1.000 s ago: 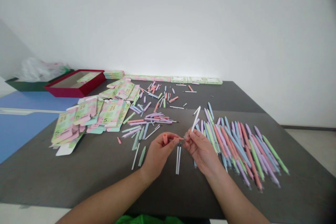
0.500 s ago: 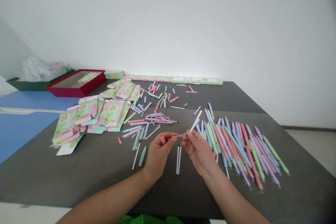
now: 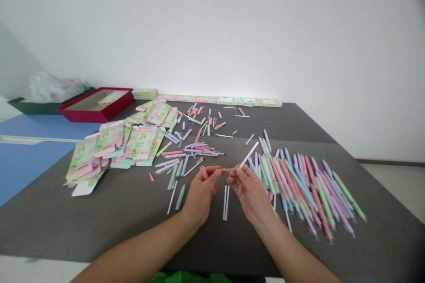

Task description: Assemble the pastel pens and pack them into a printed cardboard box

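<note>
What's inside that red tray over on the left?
The red tray holds a flat pastel printed carton on its tan base; whatever lies beneath that carton cannot be seen.

a dark grey table (image 3: 99, 225) — pastel pens (image 3: 312, 190) fanned at right, loose pen parts (image 3: 199, 147) mid-table, flat cartons (image 3: 141, 143) at left.

Coral pen barrel (image 3: 212, 170): slim, matte plastic, lying level across the left hand's (image 3: 201, 196) fingers, narrow end pointing right.
White pen refill (image 3: 249, 155): thin, straight plastic stick, pinched in the right hand (image 3: 249, 195), slanting up and away, lower end beside the barrel's tip.
</note>
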`<control>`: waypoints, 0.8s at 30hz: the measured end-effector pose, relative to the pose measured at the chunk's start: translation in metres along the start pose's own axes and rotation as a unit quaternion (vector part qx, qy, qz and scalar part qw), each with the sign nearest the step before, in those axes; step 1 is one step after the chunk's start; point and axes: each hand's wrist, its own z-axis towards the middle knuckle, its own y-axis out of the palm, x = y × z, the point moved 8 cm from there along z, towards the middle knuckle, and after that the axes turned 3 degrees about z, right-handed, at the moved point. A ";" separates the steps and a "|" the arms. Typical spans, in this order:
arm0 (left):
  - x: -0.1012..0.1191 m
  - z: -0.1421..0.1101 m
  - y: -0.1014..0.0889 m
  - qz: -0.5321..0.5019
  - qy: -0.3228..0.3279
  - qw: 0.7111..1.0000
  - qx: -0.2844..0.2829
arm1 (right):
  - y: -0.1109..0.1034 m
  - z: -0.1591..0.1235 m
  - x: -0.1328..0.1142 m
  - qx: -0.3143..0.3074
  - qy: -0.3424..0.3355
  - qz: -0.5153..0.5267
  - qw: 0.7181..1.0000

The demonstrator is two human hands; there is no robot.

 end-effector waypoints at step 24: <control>0.007 0.003 0.001 -0.034 -0.008 0.999 -0.028 | -0.003 -0.004 -0.009 0.015 -0.076 -0.108 0.991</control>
